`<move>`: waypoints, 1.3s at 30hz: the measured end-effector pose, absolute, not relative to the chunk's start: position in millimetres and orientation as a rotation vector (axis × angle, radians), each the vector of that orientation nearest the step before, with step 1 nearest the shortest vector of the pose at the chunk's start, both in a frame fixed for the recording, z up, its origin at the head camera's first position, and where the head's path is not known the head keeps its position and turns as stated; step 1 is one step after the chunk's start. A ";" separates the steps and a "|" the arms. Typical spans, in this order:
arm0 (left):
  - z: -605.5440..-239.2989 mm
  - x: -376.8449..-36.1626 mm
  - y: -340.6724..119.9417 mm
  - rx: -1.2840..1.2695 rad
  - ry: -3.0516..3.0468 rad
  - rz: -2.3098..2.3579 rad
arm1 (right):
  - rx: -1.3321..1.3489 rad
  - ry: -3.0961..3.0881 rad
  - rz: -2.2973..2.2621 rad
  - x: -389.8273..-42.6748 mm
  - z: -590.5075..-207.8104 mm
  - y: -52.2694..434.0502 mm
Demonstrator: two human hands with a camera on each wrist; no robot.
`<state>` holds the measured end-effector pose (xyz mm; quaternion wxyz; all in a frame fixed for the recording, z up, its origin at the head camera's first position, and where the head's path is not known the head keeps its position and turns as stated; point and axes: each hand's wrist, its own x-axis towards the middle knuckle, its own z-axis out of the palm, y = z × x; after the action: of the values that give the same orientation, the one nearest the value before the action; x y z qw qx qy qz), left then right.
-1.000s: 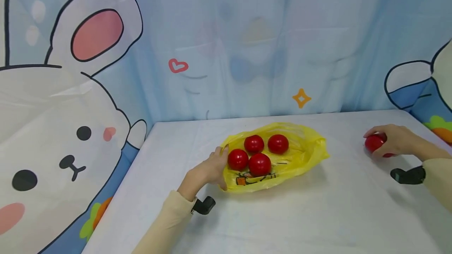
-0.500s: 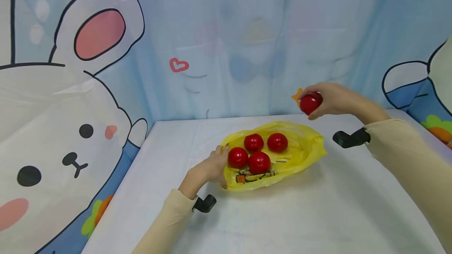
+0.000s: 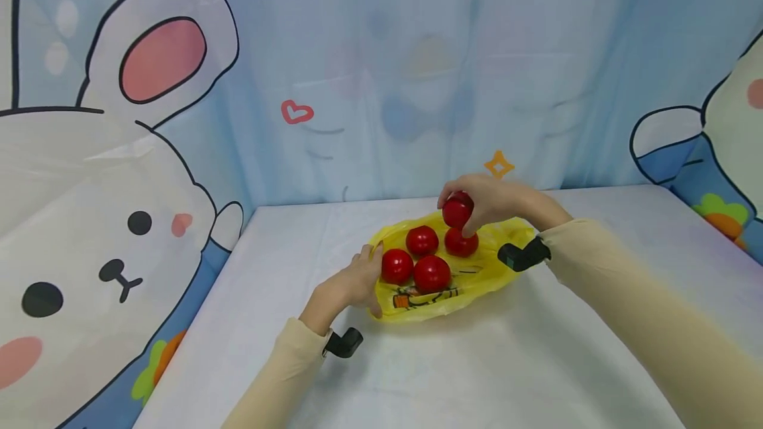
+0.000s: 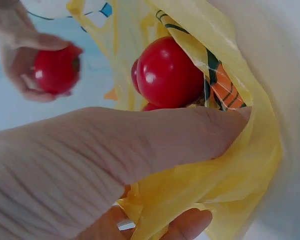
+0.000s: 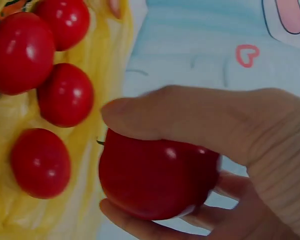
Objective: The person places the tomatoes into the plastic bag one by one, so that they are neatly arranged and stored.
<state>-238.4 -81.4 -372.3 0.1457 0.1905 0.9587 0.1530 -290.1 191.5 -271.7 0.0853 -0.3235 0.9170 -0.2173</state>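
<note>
A yellow plastic bag [image 3: 477, 280] lies spread with its mouth up on the white-covered table. Inside sit several glossy red apples [image 3: 432, 274], also plain in the right wrist view. My left hand [image 3: 356, 281] grips the bag's left rim, the thumb [image 4: 190, 132] inside and the fingers outside. Above the bag's far side, my right hand [image 3: 485, 200] holds another red apple [image 3: 458, 209] between thumb and fingers. A thin dark stem shows on this apple [image 5: 157, 175] in the right wrist view, where it is apart from those in the bag.
The white table [image 3: 411, 369] stretches around the bag on all sides. Behind it hangs a light blue curtain [image 3: 369, 32] with cartoon rabbits. A black wrist camera [image 3: 524, 255] on the right sleeve overlaps the bag's right end.
My right hand has lifted the red apple from the table's right side and carried it left, over the bag. My left hand has stayed at the bag's rim.
</note>
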 end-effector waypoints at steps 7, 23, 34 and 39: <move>-373.0 -236.2 -84.6 0.538 2.758 0.458 | -0.910 2.615 -0.602 -296.4 -307.8 191.1; -371.2 -236.6 -84.1 0.567 2.757 0.448 | -0.810 2.560 -0.399 -290.3 -360.7 198.3; -373.2 -238.0 -83.3 0.554 2.753 0.456 | -0.856 2.588 -0.383 -290.9 -367.4 197.9; -374.5 -237.7 -84.3 0.538 2.756 0.438 | -0.881 2.591 -0.379 -289.8 -369.5 197.8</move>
<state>-237.7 -84.3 -374.5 0.1491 0.1872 0.9589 0.1524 -289.8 197.8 -369.5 0.1883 -0.3131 0.9211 -0.1348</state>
